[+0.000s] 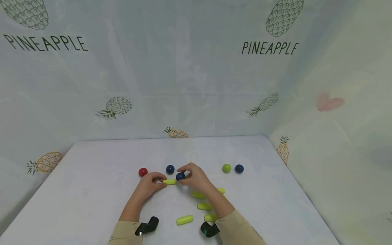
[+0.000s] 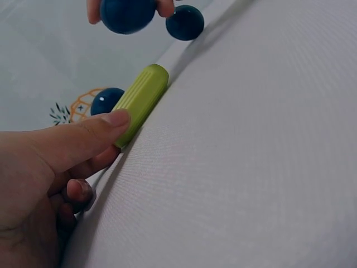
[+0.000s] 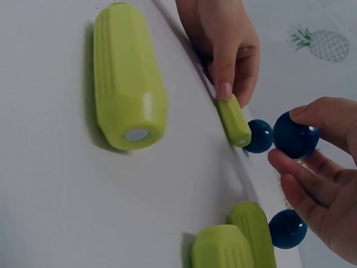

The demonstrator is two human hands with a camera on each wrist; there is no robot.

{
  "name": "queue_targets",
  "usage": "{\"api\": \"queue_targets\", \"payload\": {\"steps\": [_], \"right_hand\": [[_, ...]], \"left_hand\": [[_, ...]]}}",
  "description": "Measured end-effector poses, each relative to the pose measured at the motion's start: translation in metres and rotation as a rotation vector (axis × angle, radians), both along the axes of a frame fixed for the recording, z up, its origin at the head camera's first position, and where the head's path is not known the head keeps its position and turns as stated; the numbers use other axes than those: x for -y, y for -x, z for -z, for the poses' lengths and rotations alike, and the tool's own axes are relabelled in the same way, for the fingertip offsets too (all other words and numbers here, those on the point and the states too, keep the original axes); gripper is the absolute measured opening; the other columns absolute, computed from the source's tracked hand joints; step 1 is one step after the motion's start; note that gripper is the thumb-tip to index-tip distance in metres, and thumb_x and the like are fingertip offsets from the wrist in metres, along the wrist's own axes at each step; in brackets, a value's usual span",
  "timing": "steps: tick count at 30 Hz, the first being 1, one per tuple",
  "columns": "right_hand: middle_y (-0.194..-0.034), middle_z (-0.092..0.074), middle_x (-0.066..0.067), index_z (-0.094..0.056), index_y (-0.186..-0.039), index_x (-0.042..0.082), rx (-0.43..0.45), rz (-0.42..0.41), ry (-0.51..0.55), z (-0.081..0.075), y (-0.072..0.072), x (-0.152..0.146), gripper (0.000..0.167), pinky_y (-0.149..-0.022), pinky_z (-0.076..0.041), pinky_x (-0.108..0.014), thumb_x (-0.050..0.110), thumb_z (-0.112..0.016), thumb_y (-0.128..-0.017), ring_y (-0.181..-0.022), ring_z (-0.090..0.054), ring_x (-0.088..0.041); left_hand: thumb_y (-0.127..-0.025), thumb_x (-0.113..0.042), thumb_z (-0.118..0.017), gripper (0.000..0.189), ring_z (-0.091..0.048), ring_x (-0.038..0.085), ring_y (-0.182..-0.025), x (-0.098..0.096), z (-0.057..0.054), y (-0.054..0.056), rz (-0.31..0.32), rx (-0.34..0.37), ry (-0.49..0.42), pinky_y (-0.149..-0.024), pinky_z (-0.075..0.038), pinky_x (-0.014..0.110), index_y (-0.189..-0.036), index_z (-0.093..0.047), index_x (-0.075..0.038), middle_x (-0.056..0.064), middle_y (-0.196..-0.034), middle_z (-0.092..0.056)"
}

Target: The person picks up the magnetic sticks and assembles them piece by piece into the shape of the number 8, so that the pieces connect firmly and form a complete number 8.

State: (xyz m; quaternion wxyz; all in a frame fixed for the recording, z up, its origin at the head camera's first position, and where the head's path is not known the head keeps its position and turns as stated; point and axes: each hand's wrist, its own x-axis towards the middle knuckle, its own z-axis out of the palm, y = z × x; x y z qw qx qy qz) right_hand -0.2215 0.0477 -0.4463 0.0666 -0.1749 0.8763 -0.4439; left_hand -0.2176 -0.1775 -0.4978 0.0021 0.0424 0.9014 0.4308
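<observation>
My left hand [image 1: 150,186] pinches a light green ridged rod [image 1: 169,182] between thumb and fingers, close over the white table [image 1: 101,190]. In the left wrist view the thumb lies along the near end of the rod [image 2: 142,103]. A glossy dark blue ball [image 1: 180,176] is held between the thumb and fingers of my right hand [image 1: 197,178], just off the rod's right end. The right wrist view shows the held ball [image 3: 295,137] beside the rod, overlapping a second blue ball [image 3: 258,135] behind. A pale disc marks the rod's end.
Just behind the hands sit a blue ball [image 1: 170,169] and, farther left, a red ball [image 1: 143,172]. A green ball [image 1: 226,168] and another blue ball [image 1: 239,168] lie to the right. Several green rods [image 1: 184,220] lie nearer, some partly under the right forearm.
</observation>
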Motion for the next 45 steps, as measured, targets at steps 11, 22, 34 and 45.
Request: {"api": "queue_targets", "payload": {"steps": [11,22,34,45], "right_hand": [[-0.099,-0.053,0.002,-0.072,-0.111,0.013,0.024,-0.023,-0.040,0.008,-0.004,0.003,0.033,-0.066,-0.048,-0.025,0.008,-0.078,-0.080,-0.080,-0.054,-0.012],[-0.096,-0.052,0.002,-0.071,-0.108,0.012,0.020,-0.002,-0.044,0.019,-0.002,0.004,0.031,-0.067,-0.048,-0.027,0.007,-0.077,-0.079,-0.081,-0.053,-0.014],[-0.099,-0.058,0.003,-0.070,-0.109,0.013,0.071,0.009,-0.004,0.027,0.001,0.003,0.030,-0.067,-0.048,-0.031,0.009,-0.079,-0.081,-0.085,-0.055,-0.015],[-0.099,-0.062,0.006,-0.071,-0.111,0.017,0.119,0.060,0.029,0.027,0.001,0.000,0.024,-0.072,-0.049,-0.032,0.018,-0.074,-0.088,-0.088,-0.056,-0.014]], "left_hand": [[-0.078,-0.011,-0.082,0.018,-0.043,0.017,-0.071,0.001,-0.002,0.000,-0.001,0.008,0.001,-0.061,-0.035,0.031,-0.094,-0.074,-0.016,-0.004,-0.080,-0.057],[-0.079,-0.010,-0.082,0.018,-0.043,0.018,-0.071,0.001,-0.003,-0.001,-0.004,0.013,0.000,-0.061,-0.035,0.031,-0.094,-0.074,-0.016,-0.003,-0.080,-0.056],[-0.080,-0.012,-0.080,0.018,-0.042,0.018,-0.071,0.002,-0.003,-0.001,0.010,0.023,-0.029,-0.062,-0.035,0.031,-0.096,-0.073,-0.017,-0.003,-0.081,-0.056],[-0.080,-0.014,-0.081,0.017,-0.044,0.018,-0.072,0.003,-0.004,-0.001,0.016,0.025,-0.053,-0.062,-0.035,0.031,-0.095,-0.073,-0.018,-0.003,-0.081,-0.058]]}}
